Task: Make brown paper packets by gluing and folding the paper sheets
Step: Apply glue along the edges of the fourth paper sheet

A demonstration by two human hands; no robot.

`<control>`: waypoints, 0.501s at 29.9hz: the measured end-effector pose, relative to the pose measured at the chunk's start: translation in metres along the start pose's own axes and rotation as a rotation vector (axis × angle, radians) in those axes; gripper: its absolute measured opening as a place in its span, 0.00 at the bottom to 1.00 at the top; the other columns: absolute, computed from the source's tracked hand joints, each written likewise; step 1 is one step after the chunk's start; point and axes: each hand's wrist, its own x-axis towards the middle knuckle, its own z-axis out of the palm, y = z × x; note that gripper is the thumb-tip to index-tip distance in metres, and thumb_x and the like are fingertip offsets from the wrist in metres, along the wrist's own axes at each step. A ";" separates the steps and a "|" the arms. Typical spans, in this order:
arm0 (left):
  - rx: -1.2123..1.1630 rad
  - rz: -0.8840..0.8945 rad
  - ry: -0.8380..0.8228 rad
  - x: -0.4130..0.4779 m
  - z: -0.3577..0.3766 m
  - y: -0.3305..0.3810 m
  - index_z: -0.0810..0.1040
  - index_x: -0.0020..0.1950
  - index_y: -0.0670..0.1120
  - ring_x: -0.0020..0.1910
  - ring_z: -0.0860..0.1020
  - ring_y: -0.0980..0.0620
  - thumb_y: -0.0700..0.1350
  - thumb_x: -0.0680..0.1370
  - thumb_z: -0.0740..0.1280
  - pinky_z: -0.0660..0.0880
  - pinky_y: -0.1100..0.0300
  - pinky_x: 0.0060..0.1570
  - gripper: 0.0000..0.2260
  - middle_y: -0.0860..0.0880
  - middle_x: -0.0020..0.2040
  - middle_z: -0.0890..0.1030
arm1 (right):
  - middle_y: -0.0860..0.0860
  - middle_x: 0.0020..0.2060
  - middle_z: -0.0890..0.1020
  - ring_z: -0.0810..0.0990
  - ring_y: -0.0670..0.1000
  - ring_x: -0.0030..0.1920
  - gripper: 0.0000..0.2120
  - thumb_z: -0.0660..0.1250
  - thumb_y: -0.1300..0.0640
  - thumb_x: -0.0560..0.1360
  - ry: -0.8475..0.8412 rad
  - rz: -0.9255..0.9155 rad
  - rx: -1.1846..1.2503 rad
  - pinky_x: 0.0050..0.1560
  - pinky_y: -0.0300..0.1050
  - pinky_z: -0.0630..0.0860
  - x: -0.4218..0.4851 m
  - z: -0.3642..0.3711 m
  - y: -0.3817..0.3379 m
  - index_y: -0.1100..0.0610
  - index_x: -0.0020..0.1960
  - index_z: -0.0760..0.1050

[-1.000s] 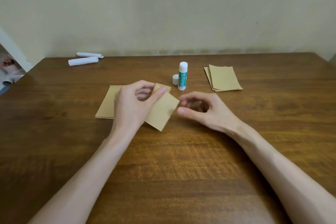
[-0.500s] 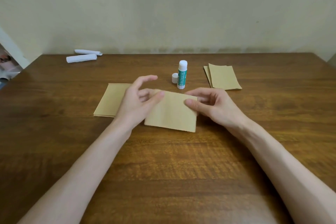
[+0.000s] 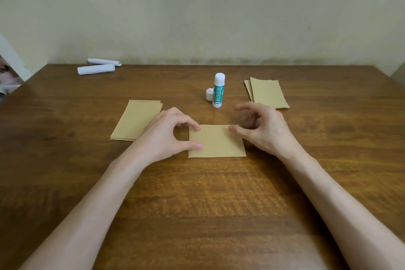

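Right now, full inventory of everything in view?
single sheet: 1, brown, flat at table centre, between the hands
left stack: more than 1, brown, left of the single sheet
right stack: at least 2, brown, back right
glue stick: 1, white and teal, upright behind the single sheet
cap: 1, white, just left of the glue stick
paper rolls: 2, white, far back left
table: 1, brown wood
left hand: thumb and fingertip on the sheet's left edge
right hand: thumb at its right edge

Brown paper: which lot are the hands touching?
The single middle sheet, flat on the table: the left hand and right hand touch its ends. The left stack and right stack lie farther back.
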 end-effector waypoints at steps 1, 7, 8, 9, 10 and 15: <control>0.014 0.004 -0.004 0.000 0.001 -0.001 0.82 0.56 0.64 0.60 0.73 0.59 0.62 0.69 0.78 0.72 0.56 0.61 0.17 0.62 0.58 0.74 | 0.43 0.46 0.81 0.79 0.43 0.44 0.19 0.80 0.47 0.74 0.029 0.027 0.049 0.43 0.33 0.74 0.001 -0.001 -0.003 0.43 0.63 0.80; -0.010 0.032 0.001 0.004 0.006 -0.005 0.82 0.56 0.63 0.59 0.73 0.59 0.63 0.71 0.76 0.73 0.56 0.60 0.15 0.62 0.57 0.75 | 0.46 0.54 0.83 0.82 0.44 0.53 0.27 0.81 0.46 0.73 0.088 0.087 0.150 0.49 0.33 0.77 0.033 0.008 -0.017 0.50 0.69 0.79; -0.036 0.046 0.018 0.005 0.006 -0.006 0.82 0.57 0.63 0.58 0.74 0.59 0.61 0.72 0.76 0.73 0.57 0.60 0.15 0.62 0.56 0.76 | 0.46 0.55 0.83 0.82 0.44 0.54 0.28 0.81 0.46 0.72 0.076 0.092 0.151 0.49 0.33 0.77 0.040 0.011 -0.018 0.51 0.69 0.79; -0.060 0.062 0.044 0.005 0.006 -0.007 0.81 0.59 0.63 0.57 0.74 0.60 0.60 0.74 0.75 0.73 0.58 0.59 0.14 0.61 0.56 0.77 | 0.46 0.56 0.82 0.82 0.45 0.55 0.30 0.81 0.46 0.72 0.071 0.095 0.156 0.50 0.35 0.77 0.046 0.015 -0.020 0.51 0.70 0.78; -0.074 0.073 0.071 0.006 0.005 -0.008 0.80 0.61 0.63 0.57 0.75 0.61 0.58 0.76 0.74 0.73 0.59 0.58 0.14 0.61 0.55 0.78 | 0.46 0.57 0.82 0.82 0.45 0.55 0.31 0.82 0.45 0.72 0.075 0.102 0.167 0.52 0.36 0.78 0.052 0.019 -0.021 0.52 0.71 0.78; -0.039 0.079 0.131 0.008 -0.001 -0.015 0.80 0.62 0.63 0.57 0.75 0.61 0.57 0.76 0.74 0.72 0.59 0.56 0.15 0.62 0.55 0.78 | 0.45 0.55 0.81 0.81 0.46 0.55 0.26 0.80 0.45 0.73 0.130 0.150 0.209 0.51 0.39 0.77 0.067 0.035 -0.022 0.53 0.68 0.79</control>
